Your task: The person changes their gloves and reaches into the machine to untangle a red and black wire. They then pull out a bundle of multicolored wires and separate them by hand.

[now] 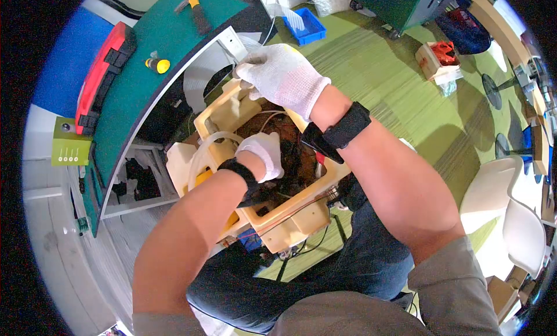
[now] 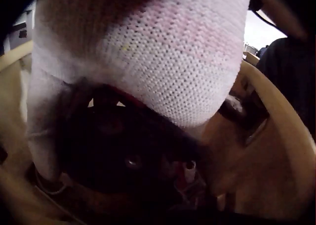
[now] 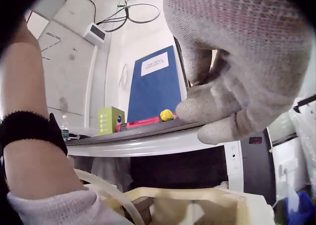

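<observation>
Green workbench (image 1: 168, 34) ahead; the cream plastic housing (image 1: 290, 220) sits on my lap. My left hand (image 1: 264, 156) is down among its wiring (image 1: 290, 133), fingers hidden. My right hand (image 1: 284, 75) curls at the far corner, grip unclear. I'm probing inside, I judge; next calls for feel, not force.

Cream plastic housing (image 1: 299, 223), open on top, dark wiring (image 1: 293, 159) tangled inside, tilted with its long axis toward 11 o'clock.

Left hand (image 2: 148, 62), white knit glove: fills the upper frame, over the cream housing (image 2: 291, 151). Housing rim curves down the right side. Beneath the hand: dark interior, pale wiring (image 2: 49, 189), small white connector (image 2: 190, 171), all blurred.
</observation>
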Motion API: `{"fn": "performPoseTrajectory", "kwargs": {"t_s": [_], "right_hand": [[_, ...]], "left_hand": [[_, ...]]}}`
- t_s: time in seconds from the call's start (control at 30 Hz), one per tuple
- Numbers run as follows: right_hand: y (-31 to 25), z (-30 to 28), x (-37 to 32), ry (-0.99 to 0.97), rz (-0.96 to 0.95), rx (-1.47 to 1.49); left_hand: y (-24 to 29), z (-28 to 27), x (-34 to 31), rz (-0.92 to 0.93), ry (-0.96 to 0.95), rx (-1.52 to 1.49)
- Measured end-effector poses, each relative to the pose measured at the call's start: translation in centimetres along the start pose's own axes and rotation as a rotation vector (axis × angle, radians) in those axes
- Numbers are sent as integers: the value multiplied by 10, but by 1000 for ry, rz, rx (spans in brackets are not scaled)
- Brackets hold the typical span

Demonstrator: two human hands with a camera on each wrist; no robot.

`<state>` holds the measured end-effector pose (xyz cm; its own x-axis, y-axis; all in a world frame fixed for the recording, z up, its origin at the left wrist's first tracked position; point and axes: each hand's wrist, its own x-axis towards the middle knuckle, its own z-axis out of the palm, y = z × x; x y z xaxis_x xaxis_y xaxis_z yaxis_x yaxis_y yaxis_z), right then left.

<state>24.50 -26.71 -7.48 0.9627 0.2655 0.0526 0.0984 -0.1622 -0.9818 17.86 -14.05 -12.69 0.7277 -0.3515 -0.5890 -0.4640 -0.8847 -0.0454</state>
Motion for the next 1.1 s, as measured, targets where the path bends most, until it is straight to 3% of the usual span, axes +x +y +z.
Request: {"fn": "performPoseTrajectory", "kwargs": {"t_s": [0.17, 0.37, 0.53, 0.6, 0.73, 0.83, 0.93, 0.97, 1.0, 1.07, 1.1], "right_hand": [[10, 0, 0, 67, -129, -103], [12, 6, 1, 44, -109, -64], [1, 3, -3, 28, -6, 103], [-10, -2, -7, 42, 21, 143], [-11, -15, -11, 66, -78, 152], [-24, -18, -19, 137, -43, 177], [-34, -25, -26, 176, -31, 144], [-34, -29, -27, 176, -27, 137], [-33, -32, -29, 178, -18, 129], [-32, -36, -29, 196, -29, 131], [-31, -40, -28, 199, -27, 104]], "left_hand": [[-14, 5, -7, -24, -131, 79], [-16, -11, -4, -41, -357, 89], [-16, -16, -5, 14, -298, 119], [-16, -30, -1, 12, -359, 78], [-25, -49, 18, 81, -275, 103], [-35, -44, 54, 78, -202, 122], [-45, -7, 103, 337, -159, 238], [-33, -4, 111, 321, -305, 484], [-28, 0, 118, 375, -366, 511], [-20, 14, 122, 582, -228, 387], [-29, 71, 161, 619, 35, 305]]}}
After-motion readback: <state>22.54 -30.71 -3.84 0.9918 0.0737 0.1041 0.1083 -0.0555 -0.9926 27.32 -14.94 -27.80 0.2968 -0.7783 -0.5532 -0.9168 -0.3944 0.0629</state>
